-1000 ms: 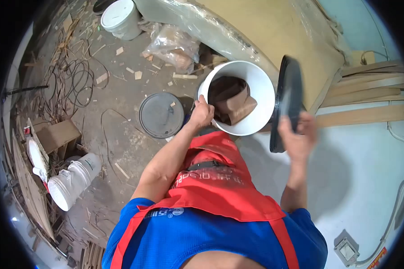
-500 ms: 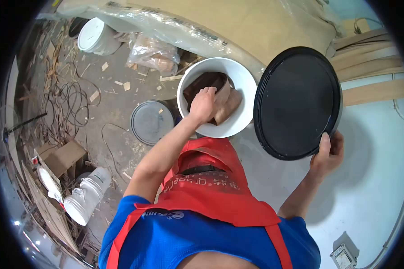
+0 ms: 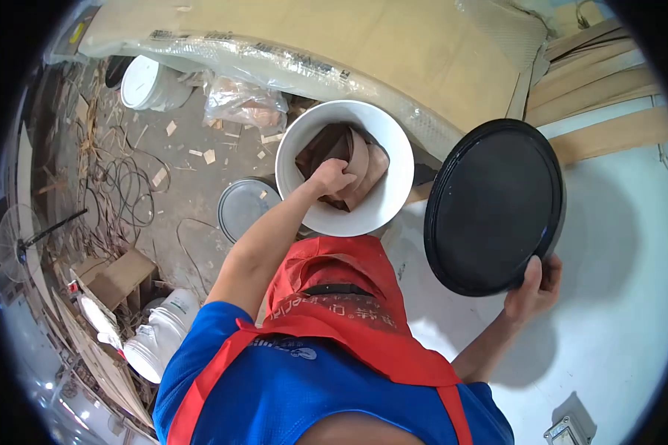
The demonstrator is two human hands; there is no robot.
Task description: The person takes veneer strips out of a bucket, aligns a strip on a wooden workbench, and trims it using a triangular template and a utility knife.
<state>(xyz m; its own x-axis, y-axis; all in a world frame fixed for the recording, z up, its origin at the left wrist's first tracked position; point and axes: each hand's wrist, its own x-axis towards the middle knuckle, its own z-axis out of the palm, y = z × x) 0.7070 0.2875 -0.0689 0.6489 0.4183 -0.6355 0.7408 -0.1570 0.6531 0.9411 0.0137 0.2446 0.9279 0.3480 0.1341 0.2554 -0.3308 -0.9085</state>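
A white bucket (image 3: 401,159) stands before me with folded brown sheets (image 3: 367,178) inside, one side dark and the other lighter tan. My left hand (image 3: 331,178) reaches into it, its fingers closed on an edge of the sheets; some fingertips are hidden. Whether the sheets are cloth or sandpaper I cannot tell. To the right of the bucket, my right hand (image 3: 533,288) grips a round black lid (image 3: 496,208) by its lower rim, thumb on the near face. The lid is held tilted, apart from the bucket.
Beside the bucket is a grey-lidded pail (image 3: 246,208). A white bucket (image 3: 152,83) and a clear plastic bag (image 3: 245,102) lie farther left, near tangled straps (image 3: 130,178) and wood scraps. A plastic-wrapped stack (image 3: 334,44) borders the back. White containers (image 3: 163,326) lie lower left.
My left hand has shifted within the bucket and the sheets have folded differently under it. The lid has come slightly lower in view, still in my right hand. The camera view has shifted.
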